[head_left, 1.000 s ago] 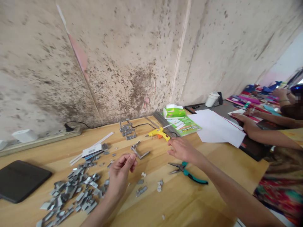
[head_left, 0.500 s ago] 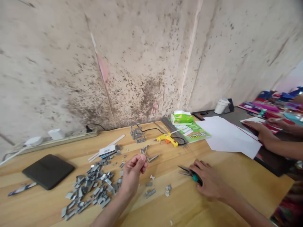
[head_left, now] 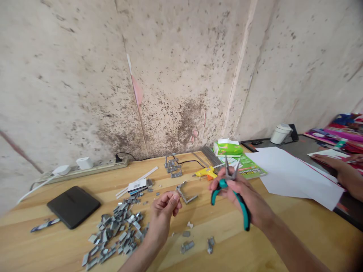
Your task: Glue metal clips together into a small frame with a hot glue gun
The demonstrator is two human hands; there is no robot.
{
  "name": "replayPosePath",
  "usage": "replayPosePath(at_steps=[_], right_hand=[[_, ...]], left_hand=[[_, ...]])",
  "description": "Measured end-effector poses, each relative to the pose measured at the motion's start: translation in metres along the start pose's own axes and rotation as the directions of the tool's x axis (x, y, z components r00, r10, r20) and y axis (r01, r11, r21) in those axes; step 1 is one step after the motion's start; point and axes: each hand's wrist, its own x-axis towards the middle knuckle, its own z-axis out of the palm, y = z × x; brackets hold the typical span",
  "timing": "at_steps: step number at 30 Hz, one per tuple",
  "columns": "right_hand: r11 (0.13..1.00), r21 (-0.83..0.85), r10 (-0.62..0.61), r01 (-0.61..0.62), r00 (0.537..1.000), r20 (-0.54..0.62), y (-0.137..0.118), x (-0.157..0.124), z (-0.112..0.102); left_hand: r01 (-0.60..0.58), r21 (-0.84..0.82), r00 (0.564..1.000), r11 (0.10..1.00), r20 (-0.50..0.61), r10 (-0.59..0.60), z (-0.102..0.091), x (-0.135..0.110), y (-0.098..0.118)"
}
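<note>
My right hand (head_left: 246, 190) holds needle-nose pliers (head_left: 223, 184) with teal and black handles above the table. Their jaws point away from me and are spread apart, and so are the handles. To the left, my left hand (head_left: 166, 211) is closed in a pinch; whatever lies between the thumb and fingertips is too small to make out. Just beyond its fingertips lies an angled grey piece (head_left: 187, 197). A heap of small grey pieces (head_left: 121, 230) spreads to the left of my left wrist. Several loose grey bits (head_left: 187, 246) lie between my two arms.
A yellow glue gun (head_left: 205, 172) lies near a green tissue pack (head_left: 228, 148). White paper sheets (head_left: 289, 173) cover the right side, by another person's hand (head_left: 331, 166). At left are a black tablet (head_left: 73, 206) and a power strip (head_left: 104, 166) along the wall.
My right hand has picked the pliers up off the table and moved left with them, jaws now upward and spread. My left hand keeps its pinch. The whole view has shifted slightly.
</note>
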Motion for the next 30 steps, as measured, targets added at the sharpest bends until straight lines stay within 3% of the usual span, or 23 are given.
replayPosePath(at_steps=[4,7,11,14,16,19,21,22,23,25,28,30], right_hand=[[0.925,0.31,0.204,-0.221,0.975,0.087,0.021,0.023,0.027],[0.813,0.396,0.366,-0.427,0.903,0.224,0.025,0.028,0.027],[0.737,0.522,0.388,-0.429,0.901,0.192,0.024,0.022,0.023],[0.597,0.536,0.524,-0.597,0.796,0.303,0.033,0.01,0.028],[0.601,0.507,0.541,-0.618,0.781,0.31,0.038,0.005,0.032],[0.8,0.342,0.453,-0.493,0.87,0.194,0.04,0.008,0.033],[0.948,0.029,0.312,-0.317,0.943,0.112,0.039,0.015,0.03],[0.964,-0.178,0.217,-0.198,0.971,0.095,0.038,0.018,0.027],[0.921,-0.384,0.114,-0.067,0.988,0.1,0.038,0.021,0.023],[0.707,-0.689,-0.062,0.161,0.984,0.167,0.04,0.026,0.017],[0.409,-0.851,-0.171,0.33,0.943,0.284,0.045,0.032,0.008],[0.33,-0.87,-0.173,0.365,0.93,0.325,0.051,0.036,0.004]], left_hand=[[-0.016,0.008,0.998,1.0,-0.06,0.016,-0.006,0.005,0.002],[-0.034,0.009,0.995,0.999,-0.089,0.035,-0.009,0.008,0.001],[-0.065,0.039,0.99,0.997,-0.12,0.07,-0.012,0.011,-0.002],[-0.08,0.085,0.988,0.993,-0.128,0.09,-0.012,0.011,-0.004],[-0.081,0.107,0.989,0.991,-0.118,0.093,-0.011,0.01,-0.005],[-0.058,0.072,0.993,0.996,-0.097,0.065,-0.009,0.008,-0.003],[0.003,-0.007,0.998,1.0,-0.068,-0.003,-0.006,0.007,0.001],[0.046,-0.062,0.998,0.997,-0.038,-0.048,-0.005,0.006,0.003],[0.096,-0.123,0.995,0.988,0.004,-0.096,-0.004,0.006,0.006],[0.195,-0.243,0.979,0.95,0.101,-0.176,-0.003,0.005,0.011],[0.296,-0.363,0.949,0.884,0.214,-0.23,-0.003,0.004,0.015],[0.33,-0.392,0.936,0.859,0.256,-0.242,-0.003,0.004,0.016]])
